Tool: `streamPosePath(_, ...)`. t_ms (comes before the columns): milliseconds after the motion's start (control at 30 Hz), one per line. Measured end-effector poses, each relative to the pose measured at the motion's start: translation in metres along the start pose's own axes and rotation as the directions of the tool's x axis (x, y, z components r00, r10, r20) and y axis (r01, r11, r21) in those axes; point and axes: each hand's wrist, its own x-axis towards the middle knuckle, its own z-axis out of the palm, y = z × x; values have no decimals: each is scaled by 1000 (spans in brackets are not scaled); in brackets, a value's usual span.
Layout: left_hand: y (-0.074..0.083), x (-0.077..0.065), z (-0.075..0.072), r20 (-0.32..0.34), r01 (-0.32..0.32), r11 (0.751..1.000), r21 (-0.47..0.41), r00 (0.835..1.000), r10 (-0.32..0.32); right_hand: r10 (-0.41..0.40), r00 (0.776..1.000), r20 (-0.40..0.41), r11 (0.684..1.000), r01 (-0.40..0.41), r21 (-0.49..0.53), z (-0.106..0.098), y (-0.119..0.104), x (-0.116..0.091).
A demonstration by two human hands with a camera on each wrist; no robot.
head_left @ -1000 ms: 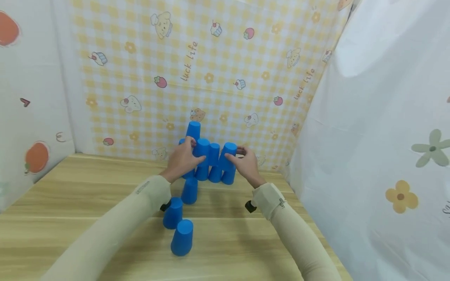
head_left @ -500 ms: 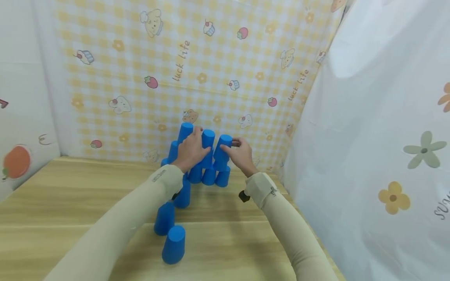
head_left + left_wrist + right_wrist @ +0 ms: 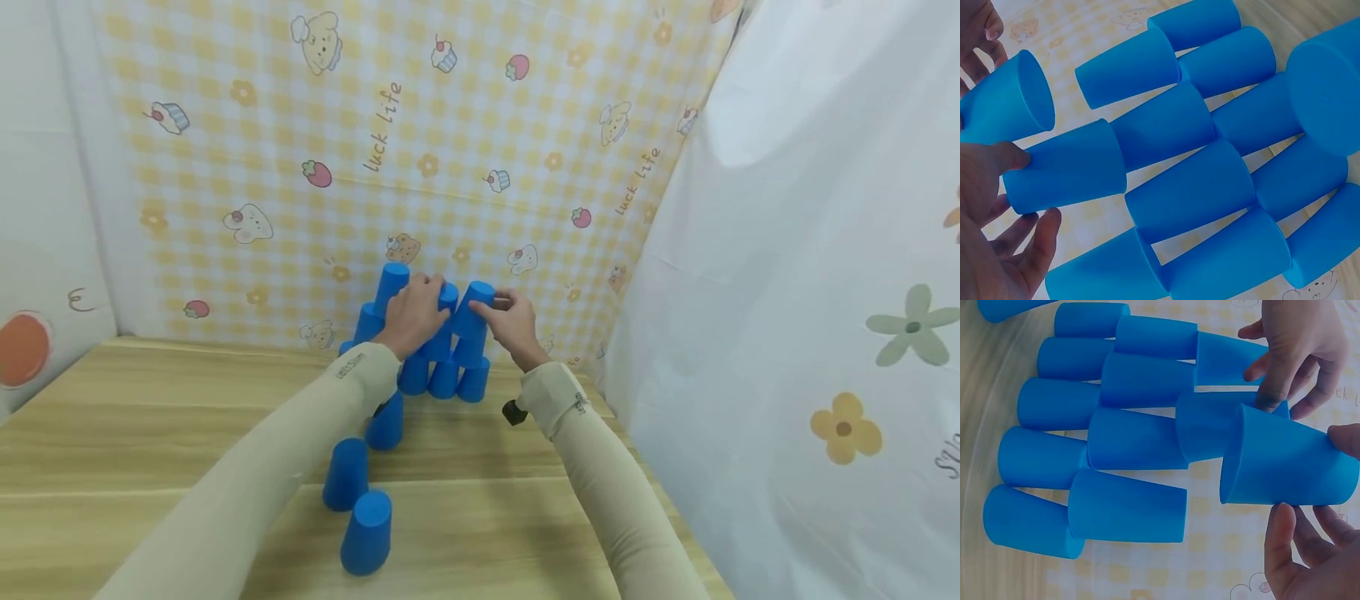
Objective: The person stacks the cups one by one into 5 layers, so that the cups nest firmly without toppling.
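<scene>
Blue cups stand upside down in a stepped stack (image 3: 1147,378) against the back cloth. My left hand (image 3: 414,317) grips a cup (image 3: 1075,169) in the third row, thumb on one side and fingers on the other. That cup sits above two second-row cups. To its right, my right hand (image 3: 513,325) holds another cup (image 3: 1291,459) between thumb and fingers, mouth downward and tilted. It is raised above the right end of the second row. Another third-row cup (image 3: 392,285) stands to the left of my left hand, which partly hides the stack in the head view.
Three more upside-down cups stand in front of the stack: a near one (image 3: 366,533), a middle one (image 3: 347,475) and a farther one (image 3: 386,423) beside my left sleeve. The wooden table (image 3: 465,533) meets a checked cloth (image 3: 480,100) behind and a white cloth (image 3: 720,317) at right.
My left hand has carried its cup up onto the third row. The cup in my right hand has risen and tilted, and a second-row cup shows beneath it. The head view has shifted slightly.
</scene>
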Motion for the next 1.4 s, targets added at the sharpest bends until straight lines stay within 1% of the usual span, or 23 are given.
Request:
streamPosePath(67, 1, 0, 1, -8, -6, 1000, 3, 1000, 6, 9, 1000, -6, 1000, -9, -7, 0, 2, 1)
streamPosePath(133, 2, 1, 0, -32, -8, 1000, 0, 999, 8, 16, 1000, -13, 1000, -16, -16, -1, 4, 3)
streamPosePath(267, 4, 5, -4, -79, -9, 1000, -9, 997, 8, 5, 999, -39, 1000, -6, -23, -2, 3, 7)
streamPosePath(333, 5, 7, -7, -88, -12, 1000, -14, 996, 10, -1, 999, -49, 1000, -1, -25, -2, 3, 9)
streamPosePath(467, 6, 12, -9, -89, -18, 1000, -9, 996, 17, 1, 999, -48, 999, -2, -33, -2, 2, 14)
streamPosePath(733, 5, 21, -6, -101, 0, 994, 108, 995, 11, 9, 999, -46, 998, -12, -69, -1, 2, 29)
streamPosePath(900, 5, 23, -2, -107, 1, 987, 163, 994, 17, 12, 999, -35, 994, -16, -104, 4, 2, 35)
streamPosePath(1100, 4, 22, -4, -103, 20, 979, 205, 995, 1, 3, 1000, -19, 989, -6, -150, 11, 4, 38)
streamPosePath(1400, 0, 21, -3, -73, 37, 980, 195, 997, -23, -8, 1000, 5, 985, 9, -172, 17, 11, 43)
